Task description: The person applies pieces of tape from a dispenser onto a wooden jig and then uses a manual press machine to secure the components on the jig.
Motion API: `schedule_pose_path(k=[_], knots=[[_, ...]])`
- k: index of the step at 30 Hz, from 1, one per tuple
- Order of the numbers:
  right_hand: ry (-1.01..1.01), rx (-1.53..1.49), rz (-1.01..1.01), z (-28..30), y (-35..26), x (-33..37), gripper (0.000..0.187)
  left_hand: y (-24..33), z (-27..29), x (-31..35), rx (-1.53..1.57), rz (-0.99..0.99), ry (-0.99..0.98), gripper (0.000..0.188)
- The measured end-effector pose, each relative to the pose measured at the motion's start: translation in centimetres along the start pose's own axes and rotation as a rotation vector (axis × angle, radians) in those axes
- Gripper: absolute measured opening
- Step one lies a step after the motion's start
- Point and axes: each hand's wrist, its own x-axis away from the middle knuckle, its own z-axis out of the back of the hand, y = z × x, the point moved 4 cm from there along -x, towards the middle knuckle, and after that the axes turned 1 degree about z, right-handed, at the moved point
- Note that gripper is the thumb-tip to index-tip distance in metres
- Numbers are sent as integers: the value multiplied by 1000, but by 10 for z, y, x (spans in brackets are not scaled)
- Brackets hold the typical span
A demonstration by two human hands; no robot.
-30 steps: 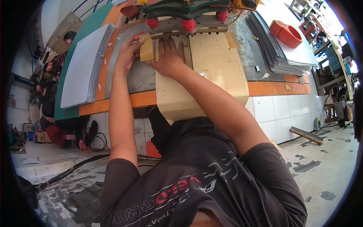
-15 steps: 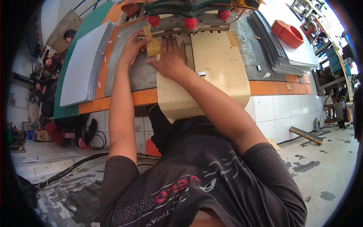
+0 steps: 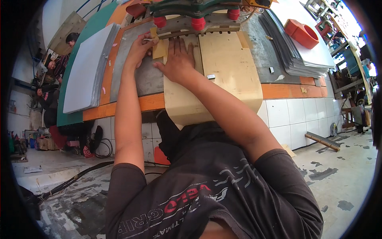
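A pale yellow sheet (image 3: 230,71) lies on the grey work surface and bends down over the near edge. My right hand (image 3: 178,59) rests flat on its left part, fingers stretched toward the clamp bar. At the sheet's far left corner is a strip of tan tape (image 3: 160,49). My left hand (image 3: 139,49) has its fingers closed at the tape's left edge, thumb and forefinger together on it. A small silver metal block (image 3: 211,77) sits on the sheet by my right forearm. Beyond both hands a dark metal bar (image 3: 199,27) spans the sheet's far edge.
A green machine frame with red knobs (image 3: 198,24) stands over the bar. White sheet stacks flank me, one left (image 3: 89,67) and one right (image 3: 314,63) with a red ring-shaped tool (image 3: 301,35) on it. Several people are at the far left.
The tan tape, which stood raised and curled, now lies flatter against the sheet's left edge. My left fingers have shifted slightly. My right hand keeps its place.
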Motion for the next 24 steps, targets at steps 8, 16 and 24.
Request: schedule_pose_path(k=[8, 16, 24], knots=[[-26, 14, -43, 1, -4, -2, 101, -5, 13, -4, 72, 3, 24, 37], [12, 19, -43, -1, -6, 0, 102, -5, 13, -3, 105, 28, 10, 37], [98, -60, -57, -3, -5, 4, 105, -9, 14, -6, 112, 30, -23, 34]])
